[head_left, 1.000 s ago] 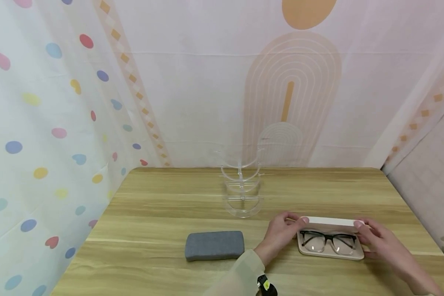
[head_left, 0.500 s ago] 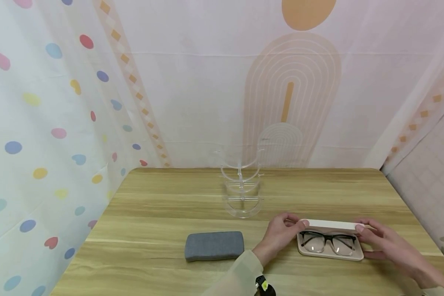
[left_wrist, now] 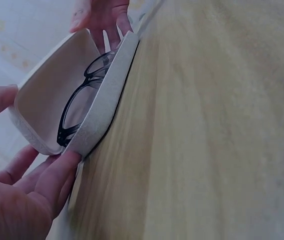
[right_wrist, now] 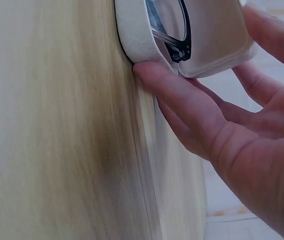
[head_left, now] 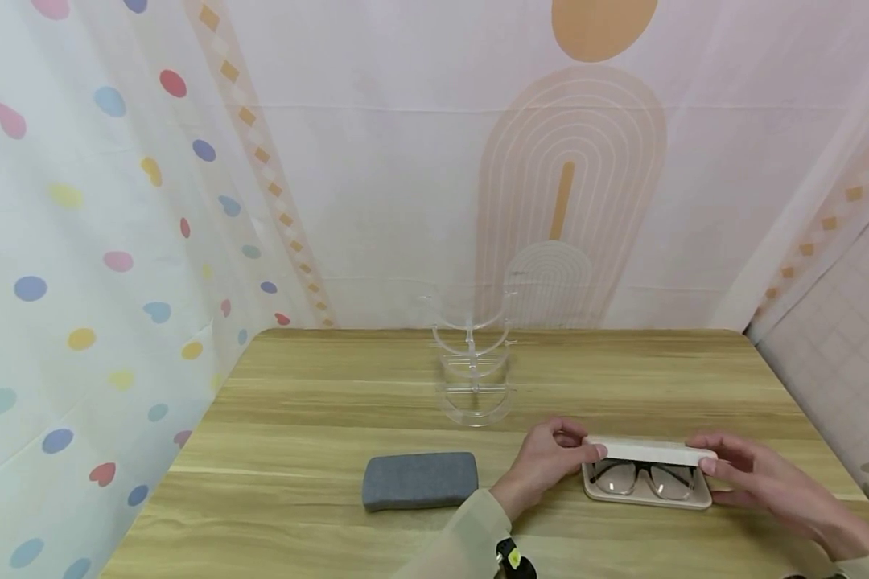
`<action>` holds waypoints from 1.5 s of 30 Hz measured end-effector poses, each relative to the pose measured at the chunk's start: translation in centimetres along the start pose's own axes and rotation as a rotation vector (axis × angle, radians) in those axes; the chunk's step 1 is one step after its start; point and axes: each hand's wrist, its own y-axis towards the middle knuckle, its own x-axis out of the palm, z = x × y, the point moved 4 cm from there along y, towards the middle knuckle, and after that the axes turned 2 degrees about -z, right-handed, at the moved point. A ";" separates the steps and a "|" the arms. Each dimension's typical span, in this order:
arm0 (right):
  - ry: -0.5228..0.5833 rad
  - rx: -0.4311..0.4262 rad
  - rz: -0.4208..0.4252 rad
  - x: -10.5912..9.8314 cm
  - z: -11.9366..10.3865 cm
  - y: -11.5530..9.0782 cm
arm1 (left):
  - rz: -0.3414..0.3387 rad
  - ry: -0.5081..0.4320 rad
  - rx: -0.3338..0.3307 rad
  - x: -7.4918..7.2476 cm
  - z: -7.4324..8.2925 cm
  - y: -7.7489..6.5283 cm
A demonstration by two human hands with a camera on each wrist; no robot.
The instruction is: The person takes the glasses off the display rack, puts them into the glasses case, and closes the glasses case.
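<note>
A cream eyeglass case point(head_left: 648, 452) lies on the wooden table at the right, its lid partly lowered over the base. Inside sits a pair of glasses point(head_left: 644, 467) with a black upper rim and clear lower rims. My left hand point(head_left: 541, 465) holds the case's left end, thumb on the lid's front edge and fingers at the side. At the other end my right hand point(head_left: 760, 482) grips in the same way. In the left wrist view the case point(left_wrist: 104, 107) gapes between both hands. The right wrist view shows right-hand fingers point(right_wrist: 182, 95) against the base and lid.
A grey glasses case point(head_left: 420, 481), closed, lies left of my left hand. Behind it stands a clear tiered display stand point(head_left: 472, 362) with bare arms. Patterned curtains point(head_left: 376, 177) hang along the table's back and left sides.
The cream case's lid has tipped forward and down, covering more of the glasses. Both thumbs moved down with it. The grey case and the stand stayed put.
</note>
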 end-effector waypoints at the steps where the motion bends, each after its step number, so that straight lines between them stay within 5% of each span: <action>1: -0.012 -0.006 -0.003 0.0 0.0 0.0 | -0.007 -0.001 0.004 0.0 -0.1 0.0; 9: -0.123 -0.056 -0.011 0.1 -0.3 -0.2 | -0.065 0.001 0.052 -0.2 -0.3 -0.6; 23: -0.332 -0.157 0.068 0.3 -0.3 -0.7 | -0.069 0.073 0.095 -0.3 -0.3 -1.3; 45: -0.458 -0.071 0.174 0.8 -0.3 -1.0 | -0.098 0.123 0.111 -0.2 -0.8 -1.1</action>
